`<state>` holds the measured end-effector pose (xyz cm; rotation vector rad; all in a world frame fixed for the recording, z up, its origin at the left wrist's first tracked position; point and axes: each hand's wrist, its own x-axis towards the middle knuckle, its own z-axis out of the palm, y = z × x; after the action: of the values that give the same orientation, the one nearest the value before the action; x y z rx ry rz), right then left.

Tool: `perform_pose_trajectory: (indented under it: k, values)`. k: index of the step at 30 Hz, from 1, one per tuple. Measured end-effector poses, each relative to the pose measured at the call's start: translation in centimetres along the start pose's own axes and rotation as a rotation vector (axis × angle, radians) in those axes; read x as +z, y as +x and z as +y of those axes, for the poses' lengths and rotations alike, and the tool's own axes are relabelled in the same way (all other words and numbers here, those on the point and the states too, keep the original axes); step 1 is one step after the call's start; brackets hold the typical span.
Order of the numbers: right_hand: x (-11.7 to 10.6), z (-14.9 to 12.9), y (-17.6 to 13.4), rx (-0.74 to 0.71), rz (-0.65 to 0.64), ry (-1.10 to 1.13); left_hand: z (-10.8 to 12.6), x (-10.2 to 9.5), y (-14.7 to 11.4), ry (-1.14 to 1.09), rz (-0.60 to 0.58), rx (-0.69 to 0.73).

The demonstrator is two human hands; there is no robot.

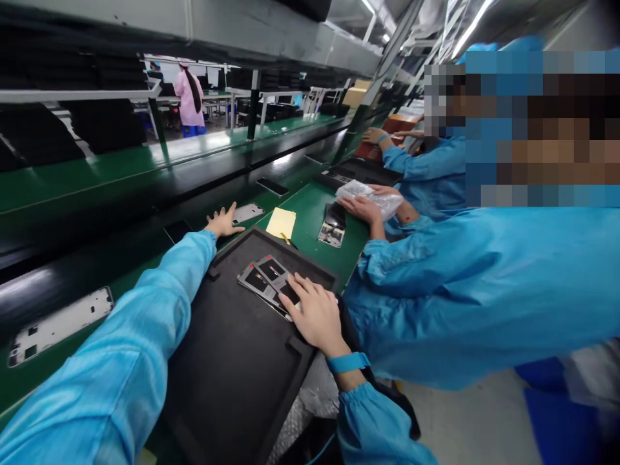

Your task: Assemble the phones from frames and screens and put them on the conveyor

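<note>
My left hand (223,223) reaches over the conveyor belt with its fingers spread and nothing in its palm. Its fingertips are beside a pale phone frame (248,213), and I cannot tell whether they touch it. My right hand (317,313) lies over the end of a small fanned pile of phone panels (274,274), fingers stretched across the top one and thumb along its side. These panels have grey and black backs with red dots at the corners. They lie in a black foam tray (217,381), and my right hand hides their near end.
A larger white phone frame (61,326) and a dark phone panel (272,186) lie along the belt. Yellow paper (281,223) sits behind the tray. At right, a co-worker's hands (368,210) hold bubble wrap (356,190) near a partly opened phone (332,226).
</note>
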<state>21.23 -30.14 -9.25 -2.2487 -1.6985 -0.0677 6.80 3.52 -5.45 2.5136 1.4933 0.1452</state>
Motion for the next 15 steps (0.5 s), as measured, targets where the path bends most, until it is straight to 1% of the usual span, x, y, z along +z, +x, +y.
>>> perform_pose_trajectory:
  k: [3,5,6,8,11,13,15]
  values:
    - [0.1,0.1,-0.1,-0.029,0.04,0.023,0.9,-0.5,0.2,-0.011,0.025,0.032]
    - [0.0,0.0,0.0,-0.034,0.04,0.04,1.3,-1.7,-0.6,-0.033,0.074,0.052]
    - [-0.2,-0.1,0.1,-0.027,0.037,0.048,1.5,-2.6,-1.2,-0.05,0.103,0.063]
    - [-0.6,-0.3,0.3,0.006,0.028,0.065,1.4,-5.5,-2.9,-0.093,0.166,0.098]
    - [-1.3,-1.0,0.6,0.078,0.031,0.14,0.1,-11.3,-6.6,-0.172,0.262,0.157]
    - [-2.1,-2.0,0.7,0.109,0.053,0.205,-1.5,-15.0,-10.5,-0.209,0.342,0.176]
    - [-3.3,-3.4,0.7,0.134,0.089,0.254,-3.5,-17.8,-15.6,-0.325,0.436,0.212]
